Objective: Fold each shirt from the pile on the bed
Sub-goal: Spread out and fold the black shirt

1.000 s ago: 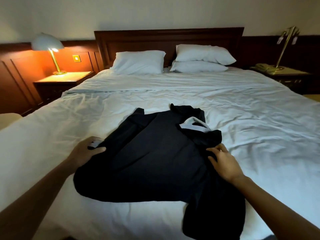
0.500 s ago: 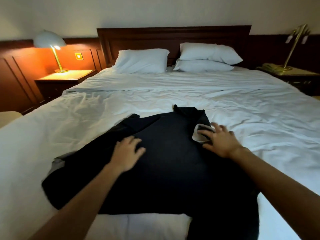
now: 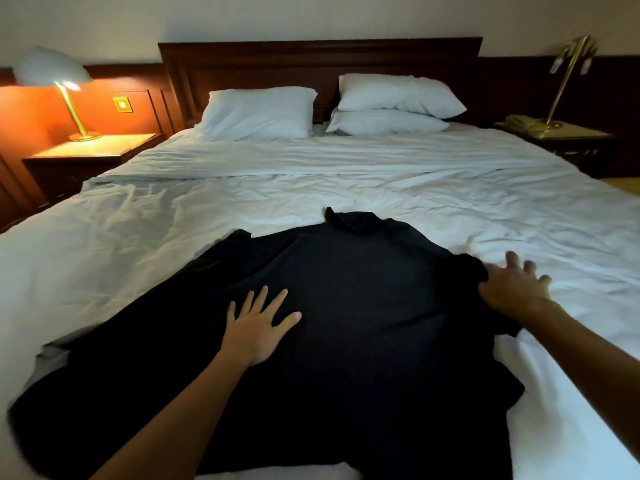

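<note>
1 dark shirt (image 3: 363,323) lay spread on the bed (image 3: 173,237), collar (image 3: 349,221) toward the pillows (image 3: 263,112), hem toward the person and running out of frame at the bottom. no other shirts showed in view

left hand (image 3: 258,327) lay palm down on the cloth left of centre, fingers straight and spread, gripping nothing. right hand (image 3: 512,289) sat at the shirt's right shoulder edge, partly on cloth and partly over sheet. it was blurred, but the fingers looked splayed and empty

risks, as judged:
- cloth on the shirt's left side lay in ridges, not flat. folding over them would trap creases and leave a lumpy, lopsided stack
- both hands were flat and holding nothing. a sideways smoothing stroke on the soft, wrinkled sheet could drag the whole shirt and skew the collar off the centre line
- near hem sat close to the bed's edge. a pull toward the person could let the weight slide off
- only 1 lamp (image 3: 52,71) was lit, far left. dark fabric in that light hid seams and edges, so the 2 side folds could come out uneven
</note>
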